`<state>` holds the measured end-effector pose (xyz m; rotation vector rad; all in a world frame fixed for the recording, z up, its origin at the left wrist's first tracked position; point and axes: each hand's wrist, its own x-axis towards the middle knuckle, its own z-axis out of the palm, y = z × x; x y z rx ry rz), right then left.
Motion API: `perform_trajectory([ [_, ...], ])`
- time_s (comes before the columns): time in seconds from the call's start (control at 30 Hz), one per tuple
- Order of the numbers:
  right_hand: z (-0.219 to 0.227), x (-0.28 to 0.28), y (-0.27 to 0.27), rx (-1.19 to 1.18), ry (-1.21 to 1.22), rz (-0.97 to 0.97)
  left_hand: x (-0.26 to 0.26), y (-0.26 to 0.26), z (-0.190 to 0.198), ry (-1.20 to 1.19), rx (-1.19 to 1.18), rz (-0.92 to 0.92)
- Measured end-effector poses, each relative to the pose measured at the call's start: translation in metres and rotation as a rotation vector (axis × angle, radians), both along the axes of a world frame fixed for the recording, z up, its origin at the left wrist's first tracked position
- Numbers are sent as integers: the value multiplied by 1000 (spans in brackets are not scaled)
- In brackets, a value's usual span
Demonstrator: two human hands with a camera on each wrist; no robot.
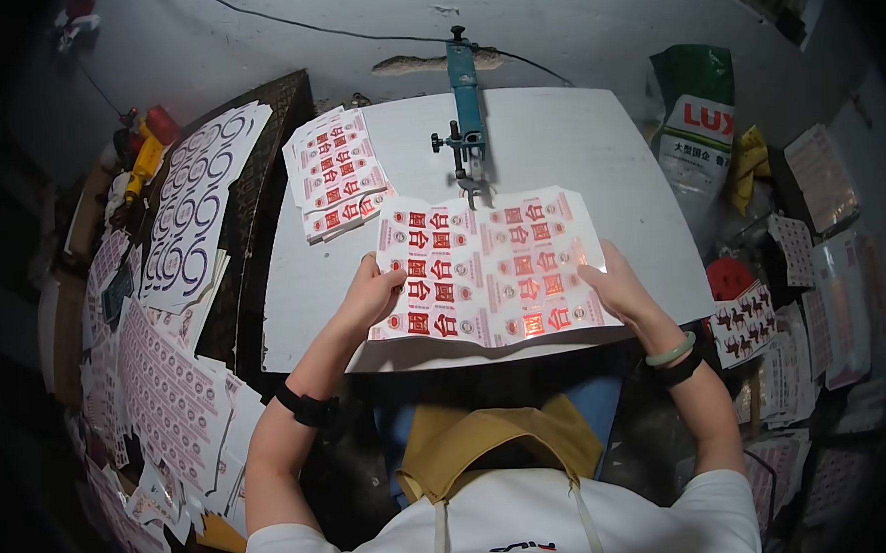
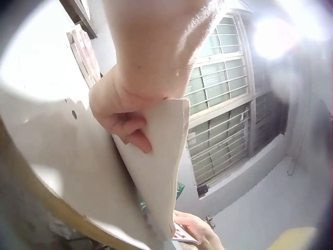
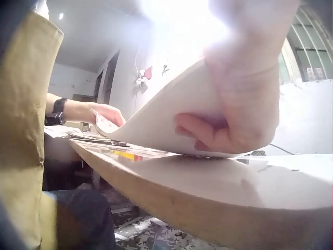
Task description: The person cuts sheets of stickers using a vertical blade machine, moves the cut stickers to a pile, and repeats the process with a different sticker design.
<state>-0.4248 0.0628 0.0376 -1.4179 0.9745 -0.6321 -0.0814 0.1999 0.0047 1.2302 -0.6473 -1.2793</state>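
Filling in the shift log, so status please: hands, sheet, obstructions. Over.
Left hand, right hand: grip on opposite edges. Red-printed sheet: held between them, curved. Teal-armed tool: at sheet's far edge, contact unclear.

I'd call this a small, rough workshop for printed sheets; a teal metal fixture (image 1: 463,85) stands at twelve o'clock on the desk (image 1: 607,148), before a gouged wall (image 1: 600,28); loose sheets pile up at eight o'clock (image 1: 174,401), more at four (image 1: 788,367); paper scraps (image 3: 156,232) litter the floor; bars cross the window (image 2: 218,78).
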Motion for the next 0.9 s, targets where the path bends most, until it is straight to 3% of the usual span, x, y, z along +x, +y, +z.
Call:
perform_trajectory([
  [0.23, -6, 4, -5, 18, 19, -12, 2, -3, -6, -57, 28, 15],
  [0.43, -4, 4, -13, 10, 6, 10, -1, -9, 17, -114, 72, 44],
  [0.57, 0, 6, -15, 33, -8, 8, 12, -15, 10, -65, 33, -25],
  [0.9, -9, 12, -17, 22, -39, 0, 16, -27, 1, -83, 35, 13],
])
